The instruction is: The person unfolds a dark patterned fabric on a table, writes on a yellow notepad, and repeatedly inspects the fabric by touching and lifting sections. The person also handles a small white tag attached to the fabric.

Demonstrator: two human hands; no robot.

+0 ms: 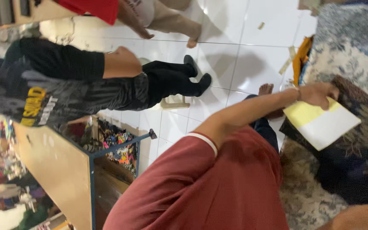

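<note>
Evidently the work centres on a yellow-and-white sheet [320, 123], which lies flat on a dark patterned cloth [363, 149] spread over a pale floral rug [354, 47] beside the white tiled floor [252, 55]. A co-worker in a maroon shirt [218, 187] reaches across, hand [316, 93] resting on the sheet's upper corner, fingers curled over its edge. By my judgement the sheet is placed but not yet let go. It sits cornerwise in view, yellow band toward the reaching arm, white part toward the lower right; it looks nearly as broad as long, so its long axis cannot be settled. The wearer's left hand [358, 218] shows only partly at the bottom edge; its fingers cannot be read. The right hand is out of view.
</note>
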